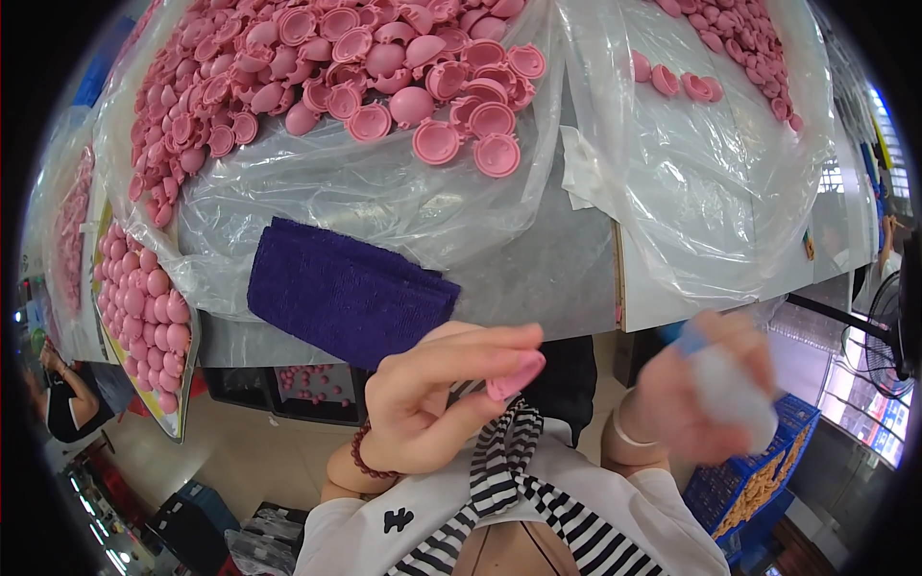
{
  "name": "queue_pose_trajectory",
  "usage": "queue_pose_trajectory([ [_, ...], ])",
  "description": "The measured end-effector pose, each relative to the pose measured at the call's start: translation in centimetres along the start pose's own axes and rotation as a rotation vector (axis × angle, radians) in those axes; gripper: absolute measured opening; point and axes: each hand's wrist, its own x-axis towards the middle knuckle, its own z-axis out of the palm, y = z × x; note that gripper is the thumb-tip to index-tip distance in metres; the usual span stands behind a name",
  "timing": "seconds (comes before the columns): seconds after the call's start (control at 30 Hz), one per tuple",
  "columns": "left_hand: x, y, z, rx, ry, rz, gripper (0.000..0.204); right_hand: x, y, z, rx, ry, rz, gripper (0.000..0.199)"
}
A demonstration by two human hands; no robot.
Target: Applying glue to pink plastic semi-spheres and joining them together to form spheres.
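Over the table's near edge, my left hand pinches a small pink plastic piece between thumb and fingertips. It looks like one of the round shells heaped on the table, though the fingers cover much of it. Off to the right, my right hand is smeared by motion, its fingers curled round a soft-looking whitish thing whose kind I cannot make out. Something light blue shows at its fingers. Beyond my left hand lies a folded dark purple cloth.
Pink hinged round shells, many open, heap on clear plastic sheeting across the table. Closed pink balls fill a tray at left. A dark bin sits below the edge, and a blue crate stands at lower right.
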Motion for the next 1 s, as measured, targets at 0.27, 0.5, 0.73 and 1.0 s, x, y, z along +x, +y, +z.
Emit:
queue_pose_trajectory([
  [0.27,-0.2,-0.7,-0.7,-0.735,-0.113,-0.302,0.023,8.7,4.3,-16.5,-0.814,0.301,0.423,0.044],
  [0.5,-0.2,-1.0,-1.0,-1.121,-0.121,-0.442,0.029,8.8,8.3,-24.9,-0.874,0.109,0.543,0.044],
  [0.73,0.4,0.0,0.1,-0.699,-0.044,-0.445,0.041,11.0,5.6,-14.6,-1.281,0.132,-0.194,0.041],
  [1.0,-0.5,-0.1,0.1,-0.504,-0.169,-0.254,0.038,13.9,12.5,-3.9,-1.054,-0.86,-0.016,0.028],
])
